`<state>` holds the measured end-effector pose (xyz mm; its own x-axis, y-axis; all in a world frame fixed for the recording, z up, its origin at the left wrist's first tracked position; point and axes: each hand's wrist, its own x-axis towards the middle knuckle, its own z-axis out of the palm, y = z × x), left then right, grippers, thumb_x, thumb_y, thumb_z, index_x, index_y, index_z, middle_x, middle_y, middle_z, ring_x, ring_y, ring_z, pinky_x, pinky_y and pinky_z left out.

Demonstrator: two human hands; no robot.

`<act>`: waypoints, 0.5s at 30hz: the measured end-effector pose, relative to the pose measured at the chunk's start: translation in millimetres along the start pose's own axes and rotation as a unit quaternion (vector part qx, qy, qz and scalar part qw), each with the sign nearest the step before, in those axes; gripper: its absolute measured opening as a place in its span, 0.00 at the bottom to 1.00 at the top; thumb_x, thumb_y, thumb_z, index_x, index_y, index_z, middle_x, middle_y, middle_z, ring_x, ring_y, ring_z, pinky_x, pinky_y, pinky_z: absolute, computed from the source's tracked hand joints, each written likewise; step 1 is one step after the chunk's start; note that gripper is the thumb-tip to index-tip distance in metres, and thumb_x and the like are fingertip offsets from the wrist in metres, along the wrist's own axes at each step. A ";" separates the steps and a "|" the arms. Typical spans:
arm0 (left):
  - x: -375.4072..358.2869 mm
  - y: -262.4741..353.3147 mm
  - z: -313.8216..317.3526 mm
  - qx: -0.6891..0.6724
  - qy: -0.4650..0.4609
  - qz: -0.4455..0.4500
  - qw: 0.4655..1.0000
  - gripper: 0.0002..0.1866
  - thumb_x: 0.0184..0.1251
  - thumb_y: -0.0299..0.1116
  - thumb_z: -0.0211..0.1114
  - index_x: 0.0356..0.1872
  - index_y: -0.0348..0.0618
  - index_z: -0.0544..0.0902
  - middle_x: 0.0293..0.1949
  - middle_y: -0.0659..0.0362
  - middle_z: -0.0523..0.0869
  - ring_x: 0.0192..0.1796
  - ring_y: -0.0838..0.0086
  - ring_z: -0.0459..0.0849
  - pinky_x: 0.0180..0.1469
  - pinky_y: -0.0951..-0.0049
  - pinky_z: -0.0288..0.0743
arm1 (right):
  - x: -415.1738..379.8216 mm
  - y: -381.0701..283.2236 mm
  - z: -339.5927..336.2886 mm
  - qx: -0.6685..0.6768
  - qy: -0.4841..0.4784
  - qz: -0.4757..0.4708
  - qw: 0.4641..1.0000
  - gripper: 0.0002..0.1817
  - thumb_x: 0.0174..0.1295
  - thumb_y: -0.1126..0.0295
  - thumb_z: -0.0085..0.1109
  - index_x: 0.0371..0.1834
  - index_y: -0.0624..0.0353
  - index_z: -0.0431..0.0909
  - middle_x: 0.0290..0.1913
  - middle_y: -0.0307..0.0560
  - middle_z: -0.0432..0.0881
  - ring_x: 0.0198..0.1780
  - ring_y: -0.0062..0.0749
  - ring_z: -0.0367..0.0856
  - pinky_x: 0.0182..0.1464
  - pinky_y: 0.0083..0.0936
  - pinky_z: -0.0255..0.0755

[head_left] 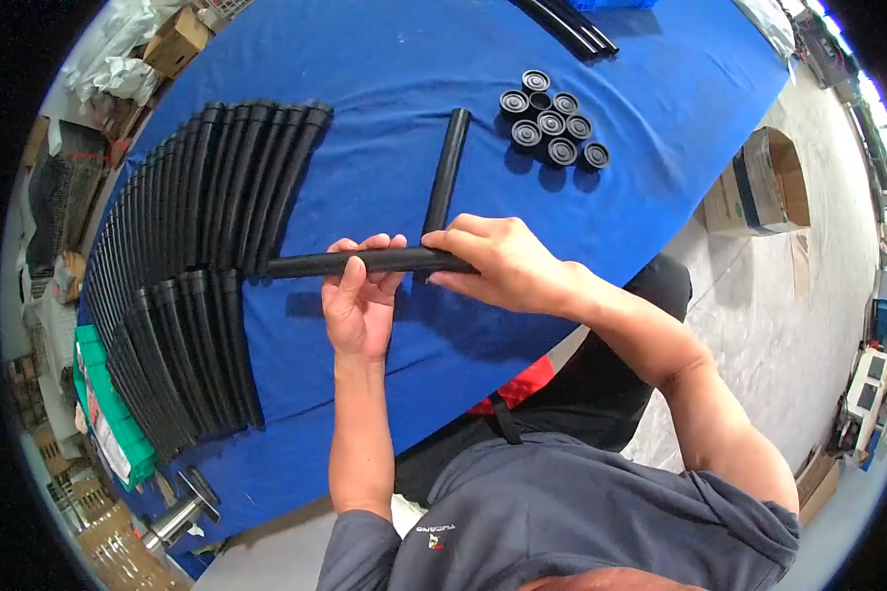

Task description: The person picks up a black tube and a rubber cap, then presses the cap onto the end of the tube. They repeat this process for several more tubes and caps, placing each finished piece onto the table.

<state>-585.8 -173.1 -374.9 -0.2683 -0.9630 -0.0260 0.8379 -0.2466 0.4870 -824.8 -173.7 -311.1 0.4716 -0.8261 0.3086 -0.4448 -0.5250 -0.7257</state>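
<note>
A black tube is held level above the blue cloth. My left hand supports its middle, with the thumb in front and the fingers behind. My right hand is wrapped round the tube's right end and hides that end. Behind my right hand, another black tube lies on the cloth, pointing away from me. Several round black caps with ringed faces stand in a cluster beyond my right hand.
Rows of black tubes cover the left side of the blue cloth. More black tubes lie at the far edge. A green crate is at the left edge, with a cardboard box on the floor at right.
</note>
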 end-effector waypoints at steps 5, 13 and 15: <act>2.5 -0.7 5.3 -0.013 0.004 -0.005 1.000 0.11 0.79 0.28 0.62 0.58 0.40 0.81 0.60 0.43 0.86 0.69 0.47 0.81 0.72 0.46 0.78 | 0.8 8.9 0.3 0.067 -0.004 0.034 0.997 0.21 0.62 0.65 0.72 0.54 0.64 0.81 0.37 0.54 0.83 0.39 0.49 0.87 0.40 0.43 0.81; 2.2 0.7 -0.1 -0.001 -0.024 -0.008 1.000 0.12 0.81 0.32 0.61 0.58 0.40 0.82 0.61 0.42 0.85 0.69 0.47 0.81 0.72 0.45 0.78 | -1.6 12.5 -1.7 0.041 -0.022 0.006 0.999 0.20 0.61 0.67 0.71 0.54 0.63 0.80 0.40 0.51 0.81 0.42 0.50 0.86 0.43 0.42 0.82; 2.4 1.3 2.1 0.003 -0.002 -0.016 1.000 0.12 0.81 0.32 0.61 0.58 0.40 0.82 0.62 0.42 0.85 0.69 0.47 0.81 0.71 0.45 0.79 | -2.0 12.1 0.1 0.008 0.007 -0.018 1.000 0.20 0.62 0.67 0.71 0.53 0.64 0.80 0.39 0.53 0.82 0.42 0.51 0.86 0.42 0.43 0.82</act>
<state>-586.3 -175.5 -372.6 -0.2966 -0.9543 -0.0373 0.8261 -0.2759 0.4913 -831.0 -178.4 -320.5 0.4772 -0.8090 0.3431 -0.4146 -0.5515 -0.7238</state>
